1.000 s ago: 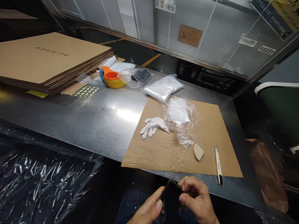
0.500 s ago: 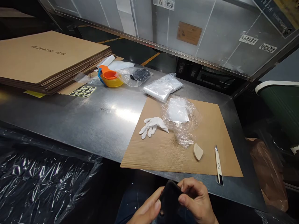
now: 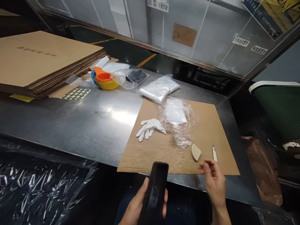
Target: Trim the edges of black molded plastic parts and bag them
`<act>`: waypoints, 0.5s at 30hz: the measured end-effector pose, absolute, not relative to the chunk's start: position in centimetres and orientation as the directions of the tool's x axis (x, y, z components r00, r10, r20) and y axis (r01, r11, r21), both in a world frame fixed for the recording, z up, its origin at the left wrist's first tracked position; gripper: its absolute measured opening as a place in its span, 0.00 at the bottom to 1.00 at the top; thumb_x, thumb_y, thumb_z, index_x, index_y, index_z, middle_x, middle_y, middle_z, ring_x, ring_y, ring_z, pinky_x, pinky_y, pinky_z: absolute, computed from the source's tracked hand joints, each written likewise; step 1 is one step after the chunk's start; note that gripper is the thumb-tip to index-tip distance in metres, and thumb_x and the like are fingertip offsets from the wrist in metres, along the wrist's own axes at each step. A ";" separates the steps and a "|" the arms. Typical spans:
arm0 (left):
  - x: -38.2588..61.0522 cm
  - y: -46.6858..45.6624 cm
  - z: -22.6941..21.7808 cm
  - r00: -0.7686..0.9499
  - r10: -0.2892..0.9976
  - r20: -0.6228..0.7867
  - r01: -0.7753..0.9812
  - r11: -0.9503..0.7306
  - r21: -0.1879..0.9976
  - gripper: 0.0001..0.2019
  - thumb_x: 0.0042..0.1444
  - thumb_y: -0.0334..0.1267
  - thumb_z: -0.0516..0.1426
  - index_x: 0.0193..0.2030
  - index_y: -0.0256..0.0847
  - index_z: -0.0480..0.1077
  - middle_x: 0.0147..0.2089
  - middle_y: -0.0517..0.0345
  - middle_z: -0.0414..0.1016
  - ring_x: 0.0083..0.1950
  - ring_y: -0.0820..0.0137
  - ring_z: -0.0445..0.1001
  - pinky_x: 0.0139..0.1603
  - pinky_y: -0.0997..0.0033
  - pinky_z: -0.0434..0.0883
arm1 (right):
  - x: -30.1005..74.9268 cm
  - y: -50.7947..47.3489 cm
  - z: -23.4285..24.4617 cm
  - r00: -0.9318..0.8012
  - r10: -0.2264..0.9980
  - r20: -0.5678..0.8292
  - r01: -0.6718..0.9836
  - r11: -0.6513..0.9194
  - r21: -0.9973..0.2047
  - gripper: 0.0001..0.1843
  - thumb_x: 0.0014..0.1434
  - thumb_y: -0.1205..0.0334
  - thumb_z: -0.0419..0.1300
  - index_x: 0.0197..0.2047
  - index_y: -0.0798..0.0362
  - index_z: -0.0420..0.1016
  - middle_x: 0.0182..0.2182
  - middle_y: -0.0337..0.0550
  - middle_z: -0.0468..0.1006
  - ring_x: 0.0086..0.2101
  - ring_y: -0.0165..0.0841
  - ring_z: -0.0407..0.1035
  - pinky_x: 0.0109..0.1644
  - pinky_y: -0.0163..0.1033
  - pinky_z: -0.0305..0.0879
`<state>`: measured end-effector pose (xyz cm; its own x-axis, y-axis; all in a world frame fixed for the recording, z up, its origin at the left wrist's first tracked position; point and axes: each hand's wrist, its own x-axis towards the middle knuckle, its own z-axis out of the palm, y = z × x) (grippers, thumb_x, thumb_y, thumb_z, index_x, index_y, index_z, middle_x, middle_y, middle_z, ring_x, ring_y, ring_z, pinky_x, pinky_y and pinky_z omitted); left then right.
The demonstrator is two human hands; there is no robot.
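Observation:
My left hand (image 3: pixel 134 203) is wrapped round a long black rounded piece (image 3: pixel 153 190) with a small mark on its face; its exact kind I cannot tell. It is held up in front of the table edge. My right hand (image 3: pixel 215 181) is off the piece, with fingers bent and partly blurred, and I see nothing in it. It hovers over the lower part of a craft knife (image 3: pixel 214 154), whose handle end it hides. Just left of the knife lies a beige wedge-shaped pad (image 3: pixel 196 152) on the cardboard sheet (image 3: pixel 150 159).
A white glove (image 3: pixel 151 128) and crumpled clear plastic (image 3: pixel 181 139) lie on the cardboard. Behind are white plastic packets (image 3: pixel 159 89), a bagged black item (image 3: pixel 136 76) and orange and yellow cups (image 3: pixel 105 81). Stacked cardboard (image 3: pixel 51 59) and a sticker sheet (image 3: pixel 75 93) are at left.
My right hand has let go of the black piece and moved right, to the knife. My left hand now holds the piece alone, turned more upright and shifted left. The view has shifted slightly.

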<state>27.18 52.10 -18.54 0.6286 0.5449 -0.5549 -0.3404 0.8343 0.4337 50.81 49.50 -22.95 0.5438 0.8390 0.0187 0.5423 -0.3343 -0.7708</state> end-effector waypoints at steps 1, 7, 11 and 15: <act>27.2 52.5 -18.4 0.586 0.576 -0.570 -0.409 0.817 0.406 0.28 0.61 0.53 0.45 0.35 0.29 0.75 0.29 0.47 0.76 0.29 0.71 0.73 0.31 0.77 0.68 | 52.4 49.7 -23.4 0.601 0.796 0.068 0.627 -0.418 -0.657 0.22 0.60 0.45 0.46 0.48 0.52 0.64 0.39 0.52 0.73 0.38 0.43 0.70 0.43 0.49 0.67; 27.6 54.5 -17.8 0.494 0.683 -0.538 -0.662 0.697 0.276 0.21 0.62 0.44 0.48 0.40 0.28 0.75 0.36 0.47 0.75 0.36 0.67 0.73 0.41 0.70 0.70 | 58.6 50.5 -26.3 0.569 0.821 0.048 0.764 -0.507 -0.400 0.22 0.54 0.56 0.47 0.42 0.64 0.71 0.35 0.61 0.69 0.42 0.53 0.63 0.49 0.58 0.57; 27.9 54.9 -17.8 0.423 0.767 -0.483 -0.753 0.594 0.283 0.21 0.62 0.44 0.46 0.37 0.30 0.75 0.35 0.49 0.73 0.33 0.67 0.71 0.38 0.67 0.71 | 58.8 50.0 -26.4 0.616 0.788 0.003 0.742 -0.579 -0.338 0.19 0.56 0.60 0.44 0.42 0.61 0.70 0.33 0.57 0.70 0.36 0.49 0.66 0.40 0.52 0.62; 27.9 54.9 -18.2 0.362 0.771 -0.524 -0.761 0.569 0.311 0.24 0.62 0.49 0.45 0.37 0.30 0.74 0.34 0.50 0.72 0.31 0.70 0.70 0.36 0.70 0.71 | 54.9 48.5 -24.2 0.600 0.797 -0.071 0.630 -0.526 -0.572 0.20 0.61 0.50 0.45 0.47 0.52 0.67 0.33 0.46 0.72 0.32 0.38 0.67 0.32 0.39 0.63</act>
